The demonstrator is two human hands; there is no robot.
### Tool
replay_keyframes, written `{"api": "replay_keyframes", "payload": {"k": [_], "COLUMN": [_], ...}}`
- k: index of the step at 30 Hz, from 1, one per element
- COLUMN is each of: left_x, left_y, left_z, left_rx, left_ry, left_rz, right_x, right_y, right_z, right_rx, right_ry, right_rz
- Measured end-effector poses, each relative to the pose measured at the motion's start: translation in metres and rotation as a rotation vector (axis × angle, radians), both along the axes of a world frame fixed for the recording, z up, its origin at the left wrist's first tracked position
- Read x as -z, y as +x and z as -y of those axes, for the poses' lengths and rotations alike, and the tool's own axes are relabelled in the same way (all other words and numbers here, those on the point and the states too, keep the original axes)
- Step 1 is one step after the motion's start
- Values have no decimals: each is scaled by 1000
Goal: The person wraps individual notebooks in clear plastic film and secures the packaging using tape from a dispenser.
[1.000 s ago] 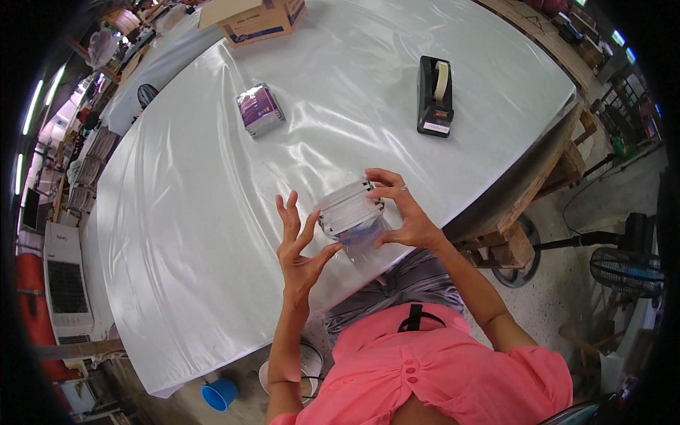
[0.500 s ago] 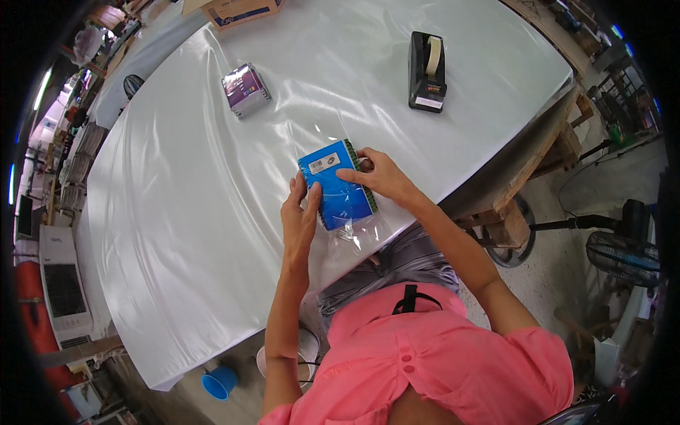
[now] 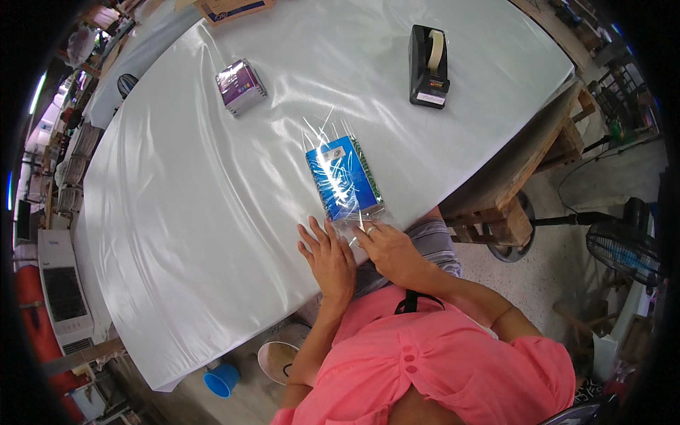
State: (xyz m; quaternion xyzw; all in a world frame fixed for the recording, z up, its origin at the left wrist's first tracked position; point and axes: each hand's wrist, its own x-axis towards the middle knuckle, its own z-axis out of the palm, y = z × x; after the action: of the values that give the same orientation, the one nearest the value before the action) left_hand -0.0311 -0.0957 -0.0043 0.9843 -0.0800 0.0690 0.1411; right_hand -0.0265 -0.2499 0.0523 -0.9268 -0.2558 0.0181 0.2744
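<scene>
A stack of spiral-bound notebooks (image 3: 360,183) with a blue cover lies on the white-covered table in front of me. A clear plastic bag (image 3: 366,215) encloses it, its loose film sticking out at the far and near ends. My left hand (image 3: 330,263) lies by the near end with its fingers spread, fingertips close to the film. At the same end, my right hand (image 3: 391,252), a ring on one finger, is closed with bent fingers on the loose film. Farther back on the left sits a purple wrapped notebook pack (image 3: 241,86).
A black tape dispenser (image 3: 428,67) stands at the back right of the table (image 3: 191,234). A cardboard box (image 3: 230,8) is at the far edge. Below the near edge are a blue bucket (image 3: 221,380) and a pale bucket (image 3: 281,360); a fan (image 3: 623,244) stands at right.
Both hands have moved from the notebooks' sides to the near end of the bag. The notebook stack, held up before, now lies slightly farther right, with glare across its cover.
</scene>
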Motion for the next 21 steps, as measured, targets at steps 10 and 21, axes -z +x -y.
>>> {"api": "replay_keyframes", "payload": {"k": [10, 21], "left_x": [5, -1], "left_y": [-3, -5], "left_z": [1, -1], "left_rx": [-26, -26], "left_ry": [-24, -16], "left_rz": [26, 30], "right_x": [17, 20], "right_y": [10, 14], "right_z": [-17, -7], "right_rx": [172, 70], "right_ry": [-127, -168], "right_rz": [35, -20]}}
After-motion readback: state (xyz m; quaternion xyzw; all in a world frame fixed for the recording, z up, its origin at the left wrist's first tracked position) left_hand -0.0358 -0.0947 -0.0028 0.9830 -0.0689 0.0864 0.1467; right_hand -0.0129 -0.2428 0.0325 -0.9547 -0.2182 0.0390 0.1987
